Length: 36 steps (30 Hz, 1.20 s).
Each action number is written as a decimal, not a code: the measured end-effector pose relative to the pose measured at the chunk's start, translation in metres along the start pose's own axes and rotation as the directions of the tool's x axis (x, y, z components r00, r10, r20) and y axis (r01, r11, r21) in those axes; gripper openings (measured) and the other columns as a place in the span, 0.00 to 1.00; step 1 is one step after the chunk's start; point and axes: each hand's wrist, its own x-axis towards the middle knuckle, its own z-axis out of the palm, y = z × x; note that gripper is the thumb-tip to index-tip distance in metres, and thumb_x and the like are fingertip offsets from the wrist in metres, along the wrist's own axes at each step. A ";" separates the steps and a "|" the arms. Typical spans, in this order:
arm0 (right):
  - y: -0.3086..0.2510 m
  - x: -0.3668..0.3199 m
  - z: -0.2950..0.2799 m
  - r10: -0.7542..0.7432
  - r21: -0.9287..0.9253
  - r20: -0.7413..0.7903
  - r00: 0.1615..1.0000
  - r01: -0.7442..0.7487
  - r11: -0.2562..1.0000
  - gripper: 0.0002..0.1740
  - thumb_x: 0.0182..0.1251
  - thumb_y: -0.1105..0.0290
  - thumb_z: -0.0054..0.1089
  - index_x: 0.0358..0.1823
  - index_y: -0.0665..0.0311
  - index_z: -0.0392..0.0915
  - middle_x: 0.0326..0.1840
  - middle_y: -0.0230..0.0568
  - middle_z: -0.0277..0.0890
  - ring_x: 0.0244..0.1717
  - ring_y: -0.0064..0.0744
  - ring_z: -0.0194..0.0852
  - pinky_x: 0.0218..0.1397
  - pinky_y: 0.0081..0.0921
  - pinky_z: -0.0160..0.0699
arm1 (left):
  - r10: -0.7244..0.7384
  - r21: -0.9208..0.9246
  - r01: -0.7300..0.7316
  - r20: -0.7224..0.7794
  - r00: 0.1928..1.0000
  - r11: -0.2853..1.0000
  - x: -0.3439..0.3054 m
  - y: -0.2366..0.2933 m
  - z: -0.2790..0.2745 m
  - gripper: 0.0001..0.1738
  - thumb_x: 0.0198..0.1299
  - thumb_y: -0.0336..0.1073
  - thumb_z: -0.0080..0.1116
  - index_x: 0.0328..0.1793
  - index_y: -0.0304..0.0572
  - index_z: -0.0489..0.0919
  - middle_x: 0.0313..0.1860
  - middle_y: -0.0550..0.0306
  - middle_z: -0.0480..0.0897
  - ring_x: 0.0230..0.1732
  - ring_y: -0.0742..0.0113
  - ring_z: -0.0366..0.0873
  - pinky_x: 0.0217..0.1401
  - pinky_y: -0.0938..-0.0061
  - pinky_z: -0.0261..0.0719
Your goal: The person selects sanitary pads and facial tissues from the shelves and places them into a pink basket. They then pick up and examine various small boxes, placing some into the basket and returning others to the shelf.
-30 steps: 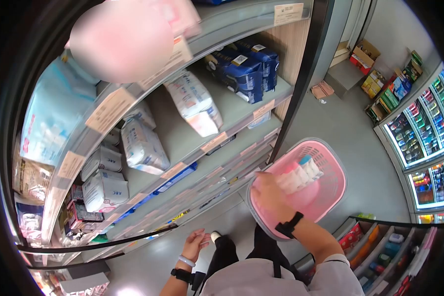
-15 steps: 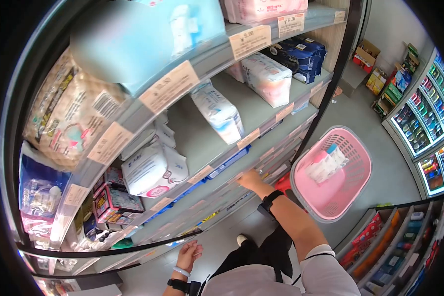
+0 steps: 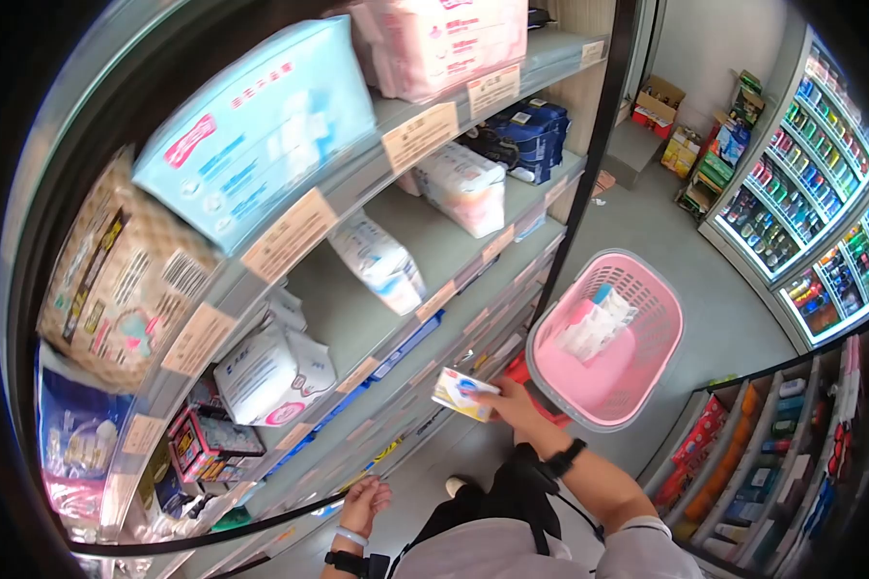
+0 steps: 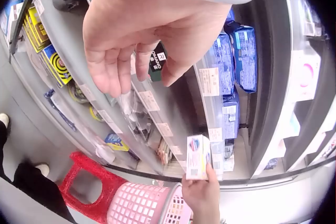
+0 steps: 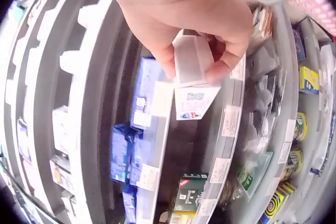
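Observation:
My right hand [image 3: 518, 406] pinches a small white box [image 3: 464, 395] between thumb and fingers, in front of the lower shelves. Its end shows a printed code and a blue logo in the right wrist view, where the box [image 5: 195, 99] hangs below my fingers. To the right of that hand stands a pink basket [image 3: 603, 394] with a grey rim; white and blue packets [image 3: 597, 325] lie inside. My left hand [image 3: 365, 505] hangs loosely curled beside the shelf front and holds nothing. In the left wrist view its fingers overlap the lower shelves.
Tall shelves with packs of pads, including a light blue pack [image 3: 261, 125], rise at the left. A red stool [image 4: 89, 182] stands under the basket. Drinks coolers [image 3: 782, 183] line the far right, and a low rack [image 3: 743, 473] of goods sits at the lower right.
My right hand went from over the basket to the lower shelves, and now holds the white box away from them. The basket sits on the red stool throughout. My left hand stays low.

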 end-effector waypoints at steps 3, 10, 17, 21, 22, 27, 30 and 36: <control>-0.025 -0.032 -0.066 0.043 -0.007 -0.044 0.998 -0.043 0.999 0.27 0.48 0.58 0.67 0.42 0.72 0.71 0.34 0.41 0.75 0.31 0.26 0.76 0.27 0.19 0.75 | -0.011 0.002 0.011 0.019 1.000 1.000 0.008 0.003 0.026 0.14 0.60 0.36 0.51 0.51 0.42 0.72 0.39 0.55 0.80 0.38 0.67 0.78 0.39 0.75 0.76; -0.026 0.028 -0.231 0.119 -0.348 -0.306 0.945 -0.227 0.910 0.27 0.43 0.61 0.67 0.43 0.71 0.71 0.31 0.42 0.76 0.32 0.29 0.77 0.29 0.23 0.76 | -0.071 0.041 0.069 0.033 0.997 0.997 0.029 0.000 0.097 0.13 0.61 0.37 0.50 0.51 0.44 0.72 0.38 0.55 0.80 0.39 0.65 0.78 0.43 0.71 0.75; 0.046 0.125 -0.263 0.133 -0.858 -0.344 0.930 -0.368 0.357 0.33 0.39 0.62 0.67 0.48 0.71 0.68 0.40 0.52 0.76 0.43 0.48 0.75 0.48 0.34 0.73 | -0.076 0.048 0.079 -0.064 0.995 0.996 0.017 0.002 0.140 0.15 0.60 0.36 0.51 0.53 0.41 0.71 0.40 0.53 0.79 0.40 0.65 0.77 0.41 0.73 0.75; 0.104 0.148 -0.262 0.021 -0.841 -0.387 0.922 -0.362 0.401 0.29 0.43 0.65 0.64 0.47 0.69 0.66 0.40 0.52 0.76 0.44 0.48 0.75 0.47 0.36 0.74 | -0.085 0.002 0.087 -0.173 0.981 0.996 -0.002 -0.004 0.139 0.17 0.60 0.38 0.52 0.53 0.40 0.70 0.40 0.52 0.78 0.42 0.63 0.77 0.42 0.71 0.75; 0.113 0.149 -0.261 0.014 -0.846 -0.408 0.913 -0.384 0.369 0.27 0.45 0.66 0.63 0.46 0.68 0.66 0.41 0.51 0.76 0.44 0.48 0.75 0.47 0.36 0.74 | -0.095 -0.008 0.095 -0.192 0.977 0.995 -0.007 -0.005 0.140 0.17 0.59 0.39 0.53 0.52 0.42 0.70 0.40 0.52 0.78 0.42 0.61 0.77 0.43 0.70 0.74; 0.127 0.154 -0.257 0.101 -0.850 -0.447 0.889 -0.457 0.262 0.22 0.48 0.69 0.61 0.45 0.65 0.64 0.42 0.50 0.76 0.44 0.46 0.76 0.47 0.36 0.75 | -0.130 -0.015 0.131 -0.275 0.953 0.991 -0.012 -0.011 0.145 0.17 0.59 0.41 0.53 0.51 0.41 0.70 0.40 0.52 0.79 0.43 0.59 0.77 0.45 0.67 0.74; 0.134 0.155 -0.254 0.046 -0.885 -0.434 0.900 -0.435 0.169 0.26 0.48 0.67 0.62 0.48 0.65 0.63 0.42 0.50 0.75 0.45 0.44 0.76 0.47 0.36 0.75 | -0.118 0.002 0.123 -0.252 0.961 0.992 -0.009 -0.010 0.153 0.18 0.60 0.40 0.52 0.52 0.40 0.70 0.41 0.51 0.79 0.44 0.59 0.77 0.45 0.67 0.74; 0.078 0.143 -0.250 0.040 -0.903 -0.329 0.944 -0.326 0.279 0.29 0.48 0.59 0.64 0.49 0.66 0.64 0.43 0.48 0.75 0.42 0.43 0.76 0.44 0.37 0.75 | -0.106 0.008 0.109 -0.183 0.977 0.994 -0.003 -0.007 0.153 0.17 0.61 0.38 0.51 0.54 0.40 0.69 0.44 0.51 0.77 0.46 0.62 0.76 0.48 0.71 0.74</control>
